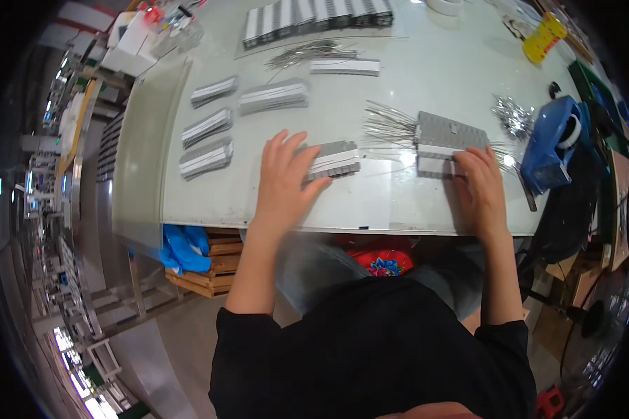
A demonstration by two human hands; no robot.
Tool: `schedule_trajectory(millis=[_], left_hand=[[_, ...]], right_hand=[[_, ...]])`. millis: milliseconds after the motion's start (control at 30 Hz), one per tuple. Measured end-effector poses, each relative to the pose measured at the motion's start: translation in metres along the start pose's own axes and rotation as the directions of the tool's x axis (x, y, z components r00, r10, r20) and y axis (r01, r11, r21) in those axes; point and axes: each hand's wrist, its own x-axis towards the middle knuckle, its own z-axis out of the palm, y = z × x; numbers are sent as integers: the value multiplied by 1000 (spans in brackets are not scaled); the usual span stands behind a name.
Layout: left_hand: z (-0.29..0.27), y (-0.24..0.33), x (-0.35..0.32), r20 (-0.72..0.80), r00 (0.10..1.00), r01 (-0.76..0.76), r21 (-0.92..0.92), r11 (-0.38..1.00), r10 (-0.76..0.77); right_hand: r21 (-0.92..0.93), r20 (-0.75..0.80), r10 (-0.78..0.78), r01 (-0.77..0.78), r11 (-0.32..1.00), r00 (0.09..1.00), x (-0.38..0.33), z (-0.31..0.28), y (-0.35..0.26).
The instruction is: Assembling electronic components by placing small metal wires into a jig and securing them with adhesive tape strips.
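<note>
My left hand (pixel 284 178) rests over the left end of a short bundle of grey strips with a white band (pixel 335 160). Its fingers are spread, with the thumb along the near edge. To the right, my right hand (pixel 483 185) has its fingers bent and close together on a grey strip with a white band (pixel 437 166), at the near side of a grey slotted block (pixel 450 130). Thin silvery wires (pixel 390 127) fan out left of that block; a few show beyond my right fingers. What lies under those fingertips is hidden.
Several banded grey bundles (pixel 208 124) lie at the left. A long row of strips (pixel 318 19) stands at the back, before it a wire pile (pixel 311 52). On the right are a blue tape dispenser (pixel 548 150), shiny clippings (pixel 513 117) and a yellow bottle (pixel 543 38).
</note>
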Motion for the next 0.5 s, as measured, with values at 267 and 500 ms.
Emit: schedule_trajectory(millis=[267, 500], left_hand=[[16, 47, -23, -190, 979, -101, -124, 987, 76], [72, 125, -25, -27, 964, -258, -344, 903, 265]], right_hand=[[200, -66, 78, -64, 978, 995, -40, -14, -47], [-38, -229, 484, -505, 862, 844, -89, -22, -20]])
